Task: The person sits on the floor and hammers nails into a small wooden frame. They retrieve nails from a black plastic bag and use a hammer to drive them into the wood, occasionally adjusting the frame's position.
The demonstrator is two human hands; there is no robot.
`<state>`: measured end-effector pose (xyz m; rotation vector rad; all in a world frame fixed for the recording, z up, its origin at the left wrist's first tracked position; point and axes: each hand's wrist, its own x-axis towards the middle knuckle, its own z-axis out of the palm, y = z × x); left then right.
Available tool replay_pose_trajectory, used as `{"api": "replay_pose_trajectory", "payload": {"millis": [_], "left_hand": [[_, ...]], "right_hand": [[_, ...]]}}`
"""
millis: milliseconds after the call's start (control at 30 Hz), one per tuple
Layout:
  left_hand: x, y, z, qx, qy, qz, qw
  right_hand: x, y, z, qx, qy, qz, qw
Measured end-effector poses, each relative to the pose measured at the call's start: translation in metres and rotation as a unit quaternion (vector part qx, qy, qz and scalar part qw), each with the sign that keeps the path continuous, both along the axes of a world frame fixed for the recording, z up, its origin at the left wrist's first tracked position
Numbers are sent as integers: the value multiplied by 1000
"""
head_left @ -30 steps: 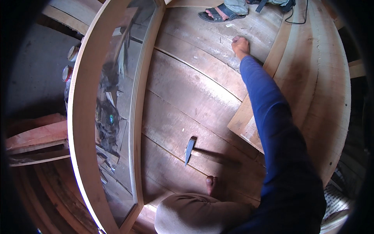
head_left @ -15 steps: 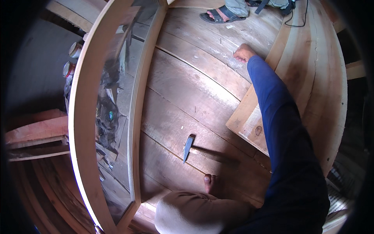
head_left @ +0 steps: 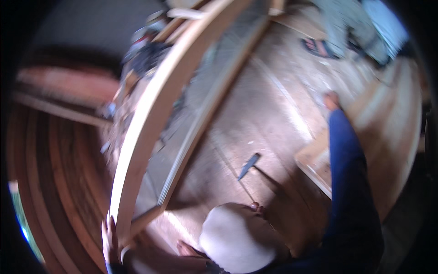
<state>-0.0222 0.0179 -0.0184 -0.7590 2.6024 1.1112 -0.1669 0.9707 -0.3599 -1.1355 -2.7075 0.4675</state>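
A long wooden frame (head_left: 155,102) with a glass-like pane (head_left: 194,116) stands on edge to my left. At its near corner my left hand (head_left: 109,237) rests against the outer side, fingers stretched along the wood. My right arm reaches far forward. My right hand (head_left: 331,99) is low over the floorboards, beside the far edge of a wide wooden board (head_left: 392,114). Its fingers look curled together, but blur hides whatever they hold. Between frame and board a hammer (head_left: 248,165) lies on the floor, its handle in shadow, untouched by either hand.
Another person's sandalled foot (head_left: 319,48) and grey trousers (head_left: 356,27) are at the far right. Jars and clutter (head_left: 148,36) lie beyond the frame, left. Reddish timber (head_left: 68,84) and dark planks (head_left: 54,169) are farther left. My bent knee (head_left: 242,237) is near the hammer.
The view has swung and blurred, moving frame, hammer and board rightward in the picture. My left hand now shows at the frame's near corner. My right hand remains near the floor by the board.
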Motion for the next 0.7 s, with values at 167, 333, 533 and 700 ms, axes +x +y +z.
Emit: {"api": "replay_pose_trajectory", "payload": {"millis": [167,333,533,700], "left_hand": [[20,-16,26,-159,29,-115,980],[7,16,59,-143,-80,-81,983],[8,11,63,-88,-117,-120,982],[5,-2,56,-32,-81,-204,975]], "right_hand": [[-32,-21,-8,-61,51,-2,997],[-77,-115,56,4,150,62,987],[-130,-267,210,-138,408,268,862],[-28,-560,376,-212,401,458,765]]}}
